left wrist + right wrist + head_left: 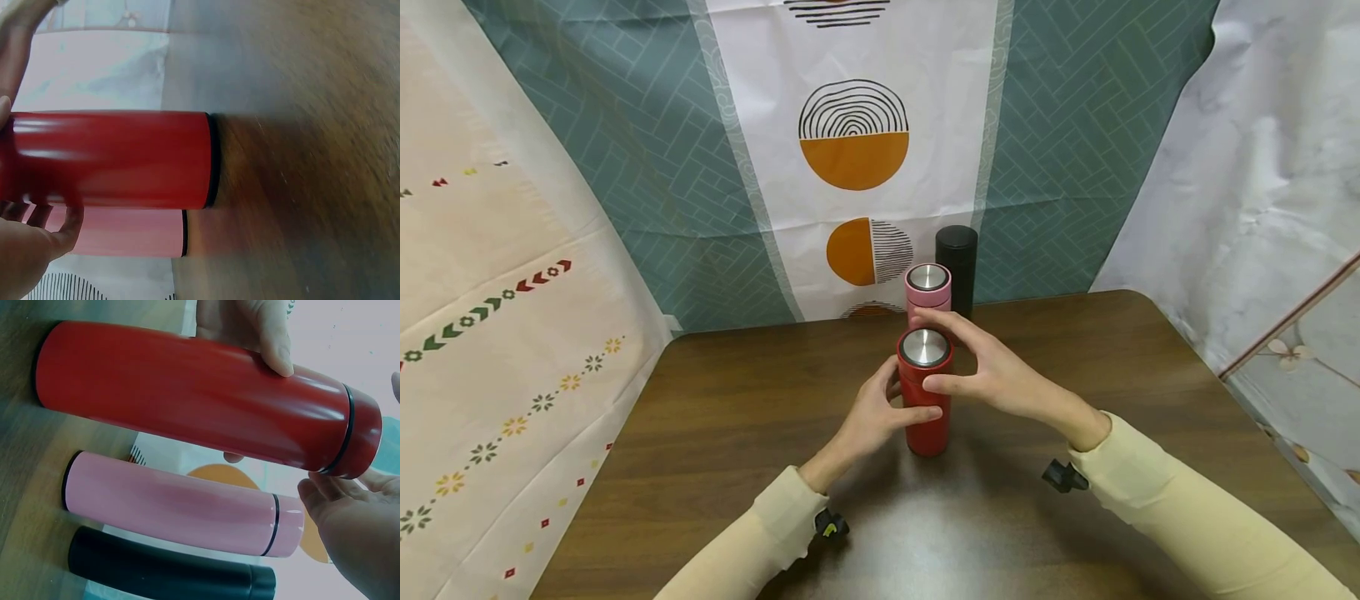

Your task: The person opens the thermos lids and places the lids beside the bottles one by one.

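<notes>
A red thermos bottle (pixel 927 429) with a steel-topped lid (pixel 925 347) stands upright before me. My left hand (pixel 868 414) grips its body, thumb across the front and fingers round the far side. Around the lid, my right hand (pixel 992 367) is spread, forefinger reaching behind it and thumb in front. In the right wrist view, some right fingers (pixel 322 490) lie right at the lid's edge, while a gap shows between lid and thumb. Just behind the red bottle is a pink thermos bottle (pixel 928 292), with a black one (pixel 957 262) farther back.
The brown wooden table (pixel 760 392) reaches back to a hanging patterned cloth (pixel 655 158). More cloth hangs at the left and right sides. Both the pink and black bottles stand near the table's back edge. A small black device (pixel 831 525) hangs at my left wrist.
</notes>
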### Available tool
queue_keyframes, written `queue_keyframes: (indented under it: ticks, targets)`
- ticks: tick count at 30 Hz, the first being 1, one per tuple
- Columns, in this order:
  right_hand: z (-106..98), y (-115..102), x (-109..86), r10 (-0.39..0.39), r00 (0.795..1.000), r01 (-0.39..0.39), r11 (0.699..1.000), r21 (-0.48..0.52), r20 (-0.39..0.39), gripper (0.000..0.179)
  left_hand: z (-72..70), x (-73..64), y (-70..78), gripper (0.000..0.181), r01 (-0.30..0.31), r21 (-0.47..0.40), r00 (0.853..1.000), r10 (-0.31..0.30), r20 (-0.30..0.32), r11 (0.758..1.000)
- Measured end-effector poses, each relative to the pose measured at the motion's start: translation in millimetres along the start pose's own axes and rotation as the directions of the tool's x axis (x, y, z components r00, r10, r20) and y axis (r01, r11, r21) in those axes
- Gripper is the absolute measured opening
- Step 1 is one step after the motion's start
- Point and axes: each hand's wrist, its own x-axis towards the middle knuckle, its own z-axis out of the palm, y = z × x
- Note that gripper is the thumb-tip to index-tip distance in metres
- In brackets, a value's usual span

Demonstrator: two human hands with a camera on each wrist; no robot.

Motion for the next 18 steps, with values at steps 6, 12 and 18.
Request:
queue_keyframes:
  ticks: [6,12,18]
  targets:
    - [2.1,0.1,0.9,0.001,1.0,-0.001,1.0,-0.006,-0.005,0.077,-2.5,-0.3,-4.6,0.076,0.002,0.006,1.0,-0.002,0.001,1.0]
    - [3.4,-0.5,2.0,-0.003,1.0,0.002,0.999,-0.052,-0.022,0.075,-2.1,0.5,-7.3,0.074,0.0,0.032,1.0,-0.001,0.02,0.999]
    - [7.0,-2.4,3.4,0.015,0.999,-0.019,0.996,-0.082,-0.049,0.072,-2.3,-0.1,-9.9,0.074,0.005,0.025,1.0,-0.005,0.022,1.0]
